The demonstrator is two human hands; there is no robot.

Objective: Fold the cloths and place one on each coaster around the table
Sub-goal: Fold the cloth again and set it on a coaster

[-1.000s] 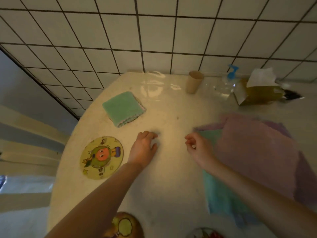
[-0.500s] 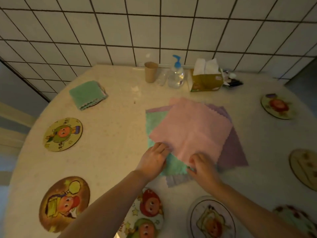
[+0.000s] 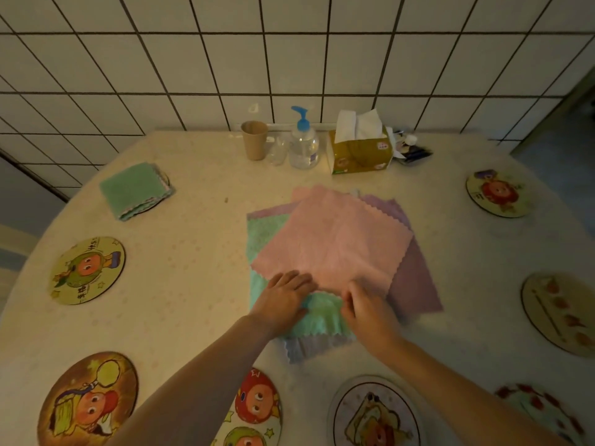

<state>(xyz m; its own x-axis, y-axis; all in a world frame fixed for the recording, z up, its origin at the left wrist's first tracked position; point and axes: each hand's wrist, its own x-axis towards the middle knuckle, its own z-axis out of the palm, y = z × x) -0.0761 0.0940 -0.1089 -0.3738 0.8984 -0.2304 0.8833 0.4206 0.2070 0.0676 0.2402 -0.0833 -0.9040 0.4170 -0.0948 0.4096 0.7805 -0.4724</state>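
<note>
At upper left a folded green cloth [image 3: 135, 190] already rests on its coaster. At centre, the left hand [image 3: 283, 299] and right hand [image 3: 367, 309] are laid flat, loosely open, on the pink cloth's [image 3: 331, 243] near edge; nothing is pinched yet. That edge is best gripped at both corners and lifted evenly. Half a second ago the hands were placed almost identically.

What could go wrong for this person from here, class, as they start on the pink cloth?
1. The pink cloth tops a loose stack; the teal cloth under both hands may drag along when it is lifted.
2. The left hand and right hand sit at one corner only, so a fold could come out skewed.
3. The pump bottle and paper cup stand close behind; a flung cloth might tip them.
</note>
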